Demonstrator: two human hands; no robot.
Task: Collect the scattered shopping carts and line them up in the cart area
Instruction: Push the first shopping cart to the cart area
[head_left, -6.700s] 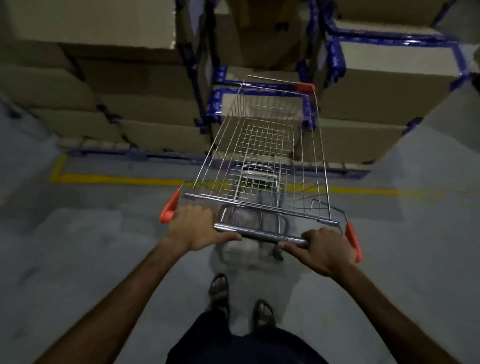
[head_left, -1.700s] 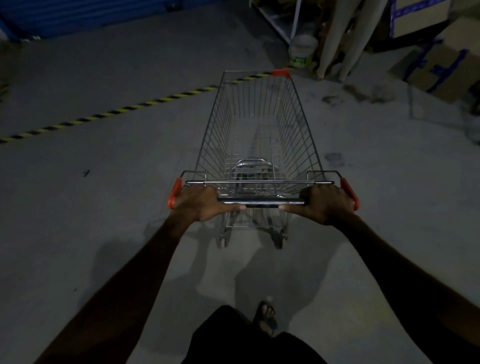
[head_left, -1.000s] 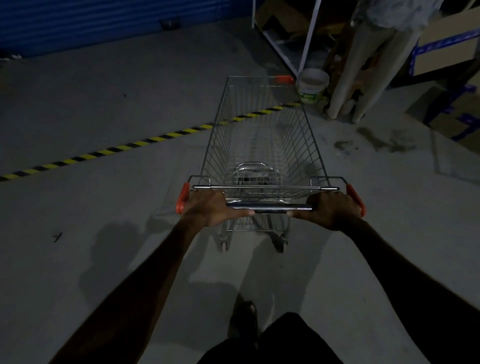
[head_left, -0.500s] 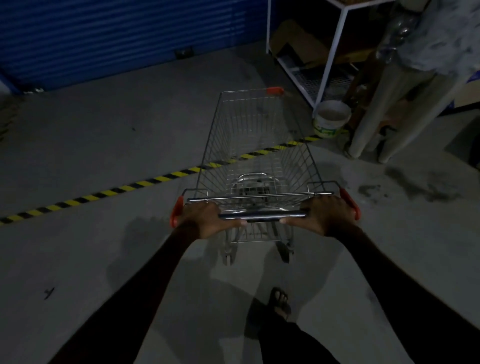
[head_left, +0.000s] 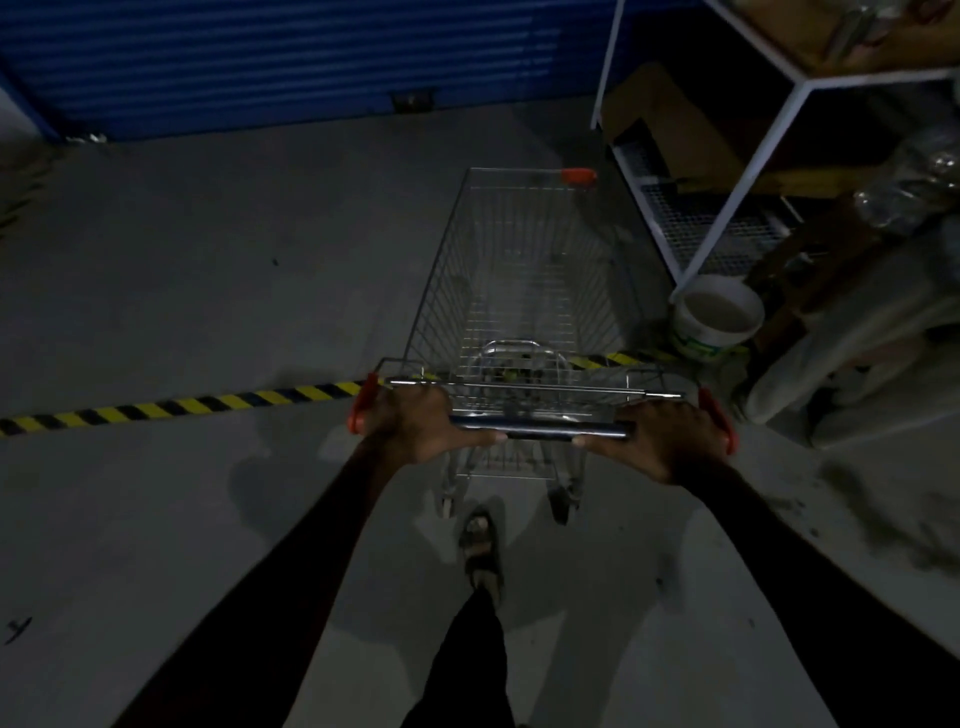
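Two hands on the bar, and we have a firm hold: our left hand (head_left: 415, 426) wraps its fingers over the handle (head_left: 540, 430) near the red end cap (head_left: 361, 408), thumb pointing inward along the bar, and our right hand (head_left: 670, 439) curls round the other end the same way. Between them sits the dark middle stretch of the handle. Out in front, the shopping cart (head_left: 524, 291) stands on the concrete floor (head_left: 208, 260), its wire basket holding nothing we can make out, its rear wheels just ahead of our sandalled foot (head_left: 480, 545). We see the yellow-and-black striped line (head_left: 182, 405) running across the floor and passing under the basket. To the right, a white bucket (head_left: 714, 317) sits on the floor beside the cart, at the foot of a white metal shelf frame (head_left: 737, 176) with cardboard on it. Far ahead, a blue roller shutter (head_left: 311, 57) closes off the wall.
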